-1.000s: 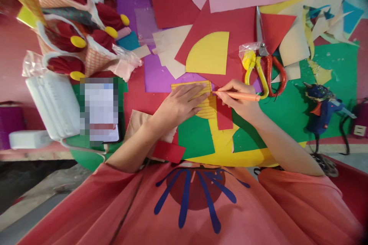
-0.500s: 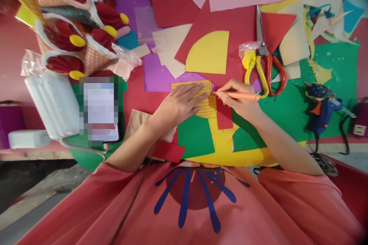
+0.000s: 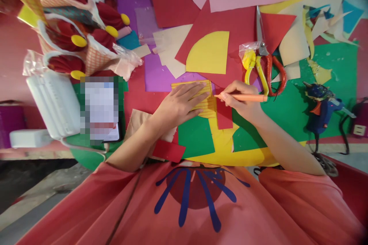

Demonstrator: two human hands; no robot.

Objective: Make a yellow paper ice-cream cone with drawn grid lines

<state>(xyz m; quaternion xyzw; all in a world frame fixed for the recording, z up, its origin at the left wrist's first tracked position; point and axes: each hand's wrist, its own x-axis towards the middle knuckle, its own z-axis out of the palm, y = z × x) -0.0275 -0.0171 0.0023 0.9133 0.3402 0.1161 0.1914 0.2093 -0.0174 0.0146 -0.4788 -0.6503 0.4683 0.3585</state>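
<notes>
My left hand (image 3: 184,101) lies flat on a yellow paper piece (image 3: 207,111) marked with orange lines, its fingers stretched out and covering much of it. An orange marker pen (image 3: 250,97) is pinched in my right hand (image 3: 240,101), with its tip close to the right edge of that paper. Whether the tip touches the paper I cannot tell. Just right of the lined piece lies a narrow red paper strip (image 3: 224,115). Above my hands rests a plain yellow quarter-circle (image 3: 209,54) on a dark red sheet (image 3: 244,26).
Scissors (image 3: 262,49) with red and yellow handles lie beyond my right hand. A blue glue gun (image 3: 323,113) sits at the right. On the left are a phone (image 3: 102,111), a white power strip (image 3: 53,105) and several decorated paper cones (image 3: 99,55). Paper scraps (image 3: 330,19) fill the back right.
My right hand has shifted slightly to the right with the marker pen, its tip moving a little away from my left fingers. My left hand and the lined paper stay where they were.
</notes>
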